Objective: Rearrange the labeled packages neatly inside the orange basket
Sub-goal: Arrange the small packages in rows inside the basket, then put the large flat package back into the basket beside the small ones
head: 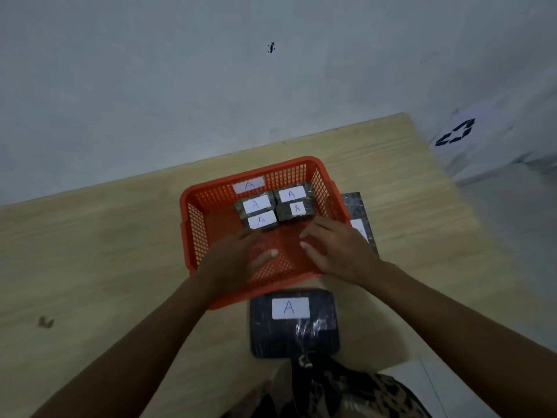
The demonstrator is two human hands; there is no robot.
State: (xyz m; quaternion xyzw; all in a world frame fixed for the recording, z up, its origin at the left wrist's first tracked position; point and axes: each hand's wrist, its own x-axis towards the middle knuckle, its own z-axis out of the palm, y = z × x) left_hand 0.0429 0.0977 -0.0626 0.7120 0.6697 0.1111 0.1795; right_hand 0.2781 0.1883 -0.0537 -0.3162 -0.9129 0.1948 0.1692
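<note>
An orange mesh basket (193, 212) with a white "A" label on its far wall stands on a light wooden table (90, 251). Several small dark wrapped packages with white "A" labels (259, 211) lie close together at the basket's far right. My left hand (238, 257) and my right hand (334, 248) hover over the bare near half of the basket floor, fingers spread, holding nothing. A larger dark package labeled "A" (294, 322) lies on the table just in front of the basket.
Another dark wrapped package (358, 218) lies on the table against the basket's right side, partly hidden by my right hand. A grey wall (211, 86) rises behind the table. The table's right edge (452, 182) drops off to the floor.
</note>
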